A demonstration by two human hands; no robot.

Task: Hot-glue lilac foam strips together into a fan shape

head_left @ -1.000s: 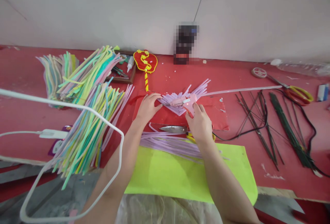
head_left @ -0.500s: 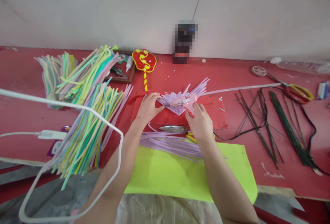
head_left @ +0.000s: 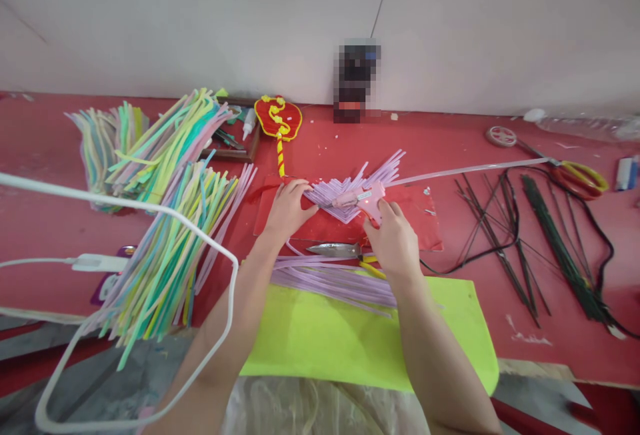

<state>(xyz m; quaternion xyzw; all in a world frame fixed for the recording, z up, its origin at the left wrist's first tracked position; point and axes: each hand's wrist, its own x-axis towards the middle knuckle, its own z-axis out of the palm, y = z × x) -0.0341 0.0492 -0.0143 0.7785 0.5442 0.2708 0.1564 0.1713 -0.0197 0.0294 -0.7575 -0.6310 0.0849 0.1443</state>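
My right hand [head_left: 395, 235] is wrapped round the handle of a pink hot glue gun [head_left: 369, 199]. Its nozzle points left, over lilac pipe cleaners [head_left: 345, 216] laid in a V-shaped pattern. A long clear glue stick [head_left: 465, 169] runs out from the gun's back to the right. At the pattern's left end rests my left hand [head_left: 290, 207], thumb spread away from the fingers; the fingertips touch the work or the red sheet [head_left: 415, 225] under it. Below lie pliers with a metal head [head_left: 334, 249] and a yellow handle, beside loose lilac pipe cleaners [head_left: 325, 281].
Bundles of multicoloured pipe cleaners [head_left: 175, 241] fill the left side, with a white bent tube [head_left: 234, 288] in front. A red and yellow fan-shaped ornament [head_left: 279, 118] lies behind. Scissors [head_left: 580, 178], dark wires [head_left: 520, 268] and a black cord [head_left: 607, 241] lie right. A yellow-green sheet [head_left: 350, 348] covers the front edge.
My right hand and the glue gun have shifted very slightly to the right. The left hand stays in place at the lilac pattern.
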